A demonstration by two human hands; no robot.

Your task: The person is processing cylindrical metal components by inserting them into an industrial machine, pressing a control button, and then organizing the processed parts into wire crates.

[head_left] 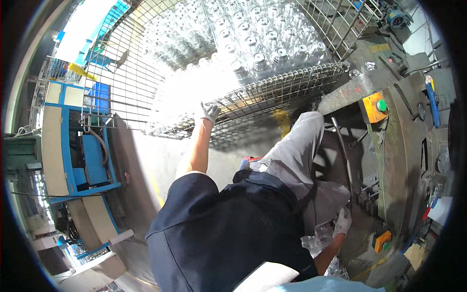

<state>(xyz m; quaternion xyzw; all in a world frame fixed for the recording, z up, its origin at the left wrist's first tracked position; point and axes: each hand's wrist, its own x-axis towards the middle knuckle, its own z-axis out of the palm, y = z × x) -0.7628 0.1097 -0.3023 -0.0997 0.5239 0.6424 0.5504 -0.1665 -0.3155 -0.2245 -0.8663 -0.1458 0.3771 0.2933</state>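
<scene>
My left hand [210, 112], in a pale grey glove, is at the near rim of a large wire cage [287, 87]. Its fingers look curled over the top wires. Inside the cage stand rows of clear glass-like vessels [250, 41], washed out by glare on the left. Low beside my bent leg, my right hand [343, 222], also gloved, is next to a cluster of clear vessels [318, 239]. My arm and leg partly cover that cluster. Whether the right fingers hold one of them is hidden.
To the right stands a worn green machine [401, 146] with an orange switch box and green button [382, 105]. A curved metal bar [343, 151] rises beside my leg. Blue-and-cream machinery [63, 141] lines the left. A second orange box [383, 241] sits low right.
</scene>
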